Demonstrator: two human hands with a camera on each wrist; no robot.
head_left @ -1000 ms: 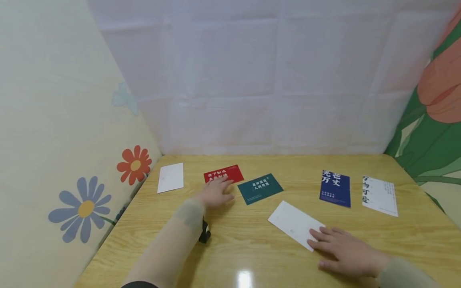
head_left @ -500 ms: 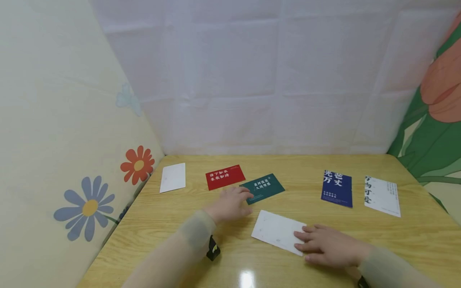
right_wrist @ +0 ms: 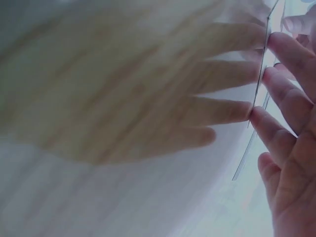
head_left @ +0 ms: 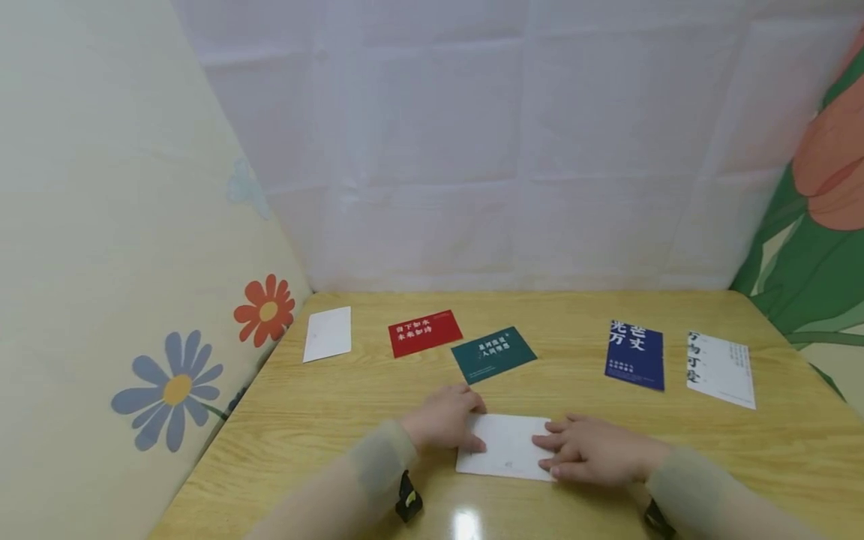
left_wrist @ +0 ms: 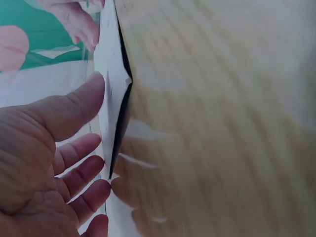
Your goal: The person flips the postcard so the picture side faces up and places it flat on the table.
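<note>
A white card (head_left: pixel 509 445) lies face down in front of me on the wooden table, a faint small mark near its front edge. At its left end is my left hand (head_left: pixel 445 421), thumb over the card and fingers by its far left corner. The left wrist view shows the thumb (left_wrist: pixel 91 96) beside the white face (left_wrist: pixel 111 64), fingers spread and loosely bent. My right hand (head_left: pixel 597 451) has its fingertips resting on the card's right end, palm low over the table. In the right wrist view, extended fingers (right_wrist: pixel 281 89) meet the card's edge.
Farther back on the table (head_left: pixel 378 390) lie a blank white card (head_left: pixel 328 334), a red card (head_left: pixel 425 333), a teal card (head_left: pixel 494 355), a dark blue card (head_left: pixel 634 355) and a white card with black characters (head_left: pixel 722 369). A white cloth (head_left: pixel 432 150) hangs behind.
My left hand has come back from the red card, past the teal one, to the white card's left end. The right hand has slid the white card leftward, and it has turned straighter.
</note>
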